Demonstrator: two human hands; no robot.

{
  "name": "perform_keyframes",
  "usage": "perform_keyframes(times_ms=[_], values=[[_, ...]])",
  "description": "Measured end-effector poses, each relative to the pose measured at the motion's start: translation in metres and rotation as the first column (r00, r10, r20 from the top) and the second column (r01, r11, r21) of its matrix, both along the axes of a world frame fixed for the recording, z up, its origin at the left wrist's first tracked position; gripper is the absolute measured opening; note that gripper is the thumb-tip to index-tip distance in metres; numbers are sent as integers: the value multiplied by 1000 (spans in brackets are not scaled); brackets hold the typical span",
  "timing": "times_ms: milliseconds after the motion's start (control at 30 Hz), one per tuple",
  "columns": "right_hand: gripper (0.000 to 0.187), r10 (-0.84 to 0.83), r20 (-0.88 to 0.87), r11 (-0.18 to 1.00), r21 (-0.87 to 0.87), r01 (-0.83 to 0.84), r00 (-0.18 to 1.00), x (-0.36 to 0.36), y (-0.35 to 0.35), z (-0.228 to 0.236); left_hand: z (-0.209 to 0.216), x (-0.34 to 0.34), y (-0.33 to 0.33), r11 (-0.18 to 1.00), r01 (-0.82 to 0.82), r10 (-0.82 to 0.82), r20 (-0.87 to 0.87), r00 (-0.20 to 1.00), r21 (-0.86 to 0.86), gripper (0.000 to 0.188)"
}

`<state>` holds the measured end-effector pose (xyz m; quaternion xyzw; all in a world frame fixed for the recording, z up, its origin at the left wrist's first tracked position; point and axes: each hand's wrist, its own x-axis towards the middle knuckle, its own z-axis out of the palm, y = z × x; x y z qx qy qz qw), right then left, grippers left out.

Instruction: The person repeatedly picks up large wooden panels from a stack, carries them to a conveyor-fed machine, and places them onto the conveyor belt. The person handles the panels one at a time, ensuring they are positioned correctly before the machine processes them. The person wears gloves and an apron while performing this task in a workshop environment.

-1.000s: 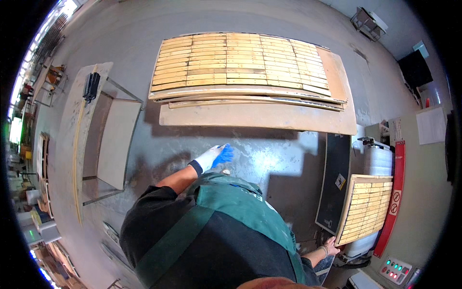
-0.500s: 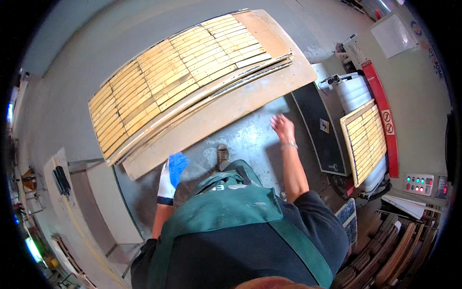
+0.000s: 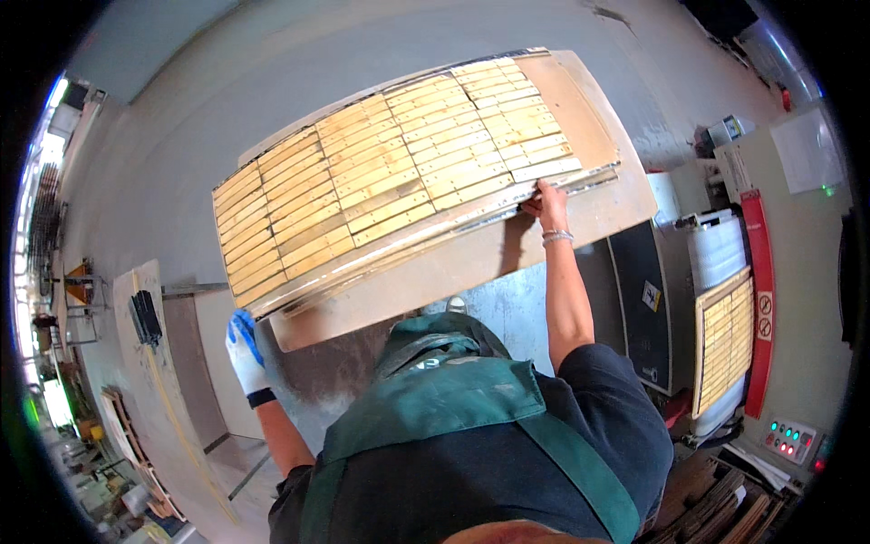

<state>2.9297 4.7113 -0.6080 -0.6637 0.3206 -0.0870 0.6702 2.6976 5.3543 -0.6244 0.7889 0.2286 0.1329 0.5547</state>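
A broad panel of pale wooden slats (image 3: 381, 168) lies on top of a low stack of boards, its slats set in several bands. My left hand (image 3: 246, 355), in a white glove with blue coating, is closed at the panel's near left corner. At the near edge, toward the right end, my bare right hand (image 3: 549, 205) pinches the panel's rim with bent fingers; its fingertips are partly hidden. Under the stack is a brown board with rounded corners (image 3: 435, 272), which sticks out on the near and right sides.
To the right stand a black cabinet (image 3: 642, 304), a smaller slatted panel (image 3: 725, 340) leaning upright, a red strip (image 3: 759, 304) and a button box with lit lamps (image 3: 790, 439). At left are a long board (image 3: 168, 399) and a black brush-like thing (image 3: 144, 317). Wood strips lie at lower right.
Both hands have come from free space to the panel: the left moved outward to its near left corner, the right forward to its near edge. My view has shifted, and I stand closer.
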Motion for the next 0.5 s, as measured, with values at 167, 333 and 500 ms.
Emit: perform_keyframes(times_ms=[167,333,500], values=[[15,6,-89,997,81,1,996,-2,22,30,-77,41,106,945,-96,178,-245,953,313,57],[8,-42,-56,936,347,59,998,4,17,30,-137,134,196,999,-30,35,-271,962,25,67],[11,29,56,980,196,-39,998,-32,31,99,-62,207,159,994,107,-113,-352,929,-36,68]])
